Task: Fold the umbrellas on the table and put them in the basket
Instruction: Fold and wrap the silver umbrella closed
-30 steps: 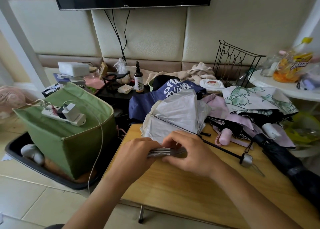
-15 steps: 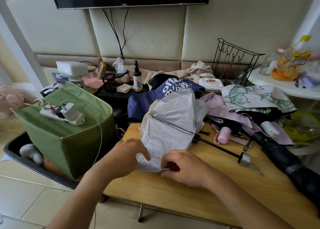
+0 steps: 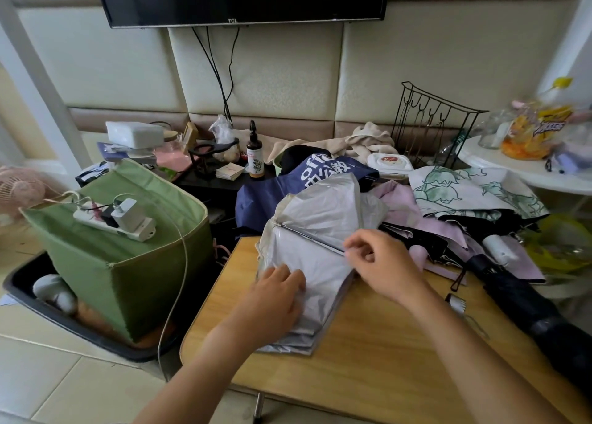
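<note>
A silver-grey umbrella [image 3: 323, 222] lies half collapsed on the wooden table [image 3: 378, 359], its fabric in flat pleats at the near end. My left hand [image 3: 275, 295] presses flat on those pleats. My right hand [image 3: 381, 263] pinches a metal rib and fabric at the umbrella's right side. Behind it lie a navy umbrella [image 3: 307, 174], a pink one [image 3: 403, 199] and a white one with green leaves [image 3: 464, 193]. A rolled black umbrella [image 3: 525, 298] lies along the table's right edge. The green fabric basket [image 3: 128, 263] stands on the floor at the left.
A white power strip with a charger [image 3: 118, 220] rests across the basket's top, its cable hanging down. The basket sits in a black tray [image 3: 35, 298]. A black wire rack [image 3: 429, 126], a spray bottle [image 3: 255, 154] and a wipes pack [image 3: 389, 164] stand behind the umbrellas.
The hands were gathering the ribs near the table's front edge. Now the fabric is spread in flat pleats, the left hand has flattened onto it and the right hand has moved up to a rib.
</note>
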The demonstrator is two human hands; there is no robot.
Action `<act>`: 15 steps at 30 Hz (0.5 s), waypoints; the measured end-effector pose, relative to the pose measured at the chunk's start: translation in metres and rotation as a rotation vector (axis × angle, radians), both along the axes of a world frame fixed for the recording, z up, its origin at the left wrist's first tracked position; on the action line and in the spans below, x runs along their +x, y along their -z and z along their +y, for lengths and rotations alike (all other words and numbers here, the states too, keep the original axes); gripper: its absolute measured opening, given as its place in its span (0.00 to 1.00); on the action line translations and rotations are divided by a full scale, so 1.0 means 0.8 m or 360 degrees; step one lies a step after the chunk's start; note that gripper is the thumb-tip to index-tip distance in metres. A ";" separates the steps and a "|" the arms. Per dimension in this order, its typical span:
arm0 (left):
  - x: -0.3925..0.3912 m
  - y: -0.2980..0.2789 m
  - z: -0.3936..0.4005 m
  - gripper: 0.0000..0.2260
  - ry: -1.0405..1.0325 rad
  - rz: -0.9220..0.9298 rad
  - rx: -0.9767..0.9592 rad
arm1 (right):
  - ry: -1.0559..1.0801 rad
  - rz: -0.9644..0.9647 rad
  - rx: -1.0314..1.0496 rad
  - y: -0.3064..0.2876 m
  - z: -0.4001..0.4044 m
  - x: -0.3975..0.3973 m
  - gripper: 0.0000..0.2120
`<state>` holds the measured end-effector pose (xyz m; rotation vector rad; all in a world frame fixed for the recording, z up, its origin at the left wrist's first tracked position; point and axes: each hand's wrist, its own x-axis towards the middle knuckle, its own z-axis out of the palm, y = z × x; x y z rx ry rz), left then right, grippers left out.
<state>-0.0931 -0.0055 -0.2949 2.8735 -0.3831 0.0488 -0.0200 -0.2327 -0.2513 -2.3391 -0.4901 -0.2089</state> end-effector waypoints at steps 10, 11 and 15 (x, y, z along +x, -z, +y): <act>-0.028 0.028 -0.013 0.19 0.0066 -0.0430 0.0141 | 0.0124 0.0550 0.1022 -0.003 -0.003 0.030 0.30; -0.028 0.027 -0.012 0.19 0.0058 -0.0389 0.0145 | 0.0101 0.0592 0.1059 -0.003 0.001 0.030 0.31; -0.025 0.012 -0.006 0.27 0.0011 -0.0095 0.0071 | 0.0026 0.0445 0.0839 0.007 0.013 0.033 0.21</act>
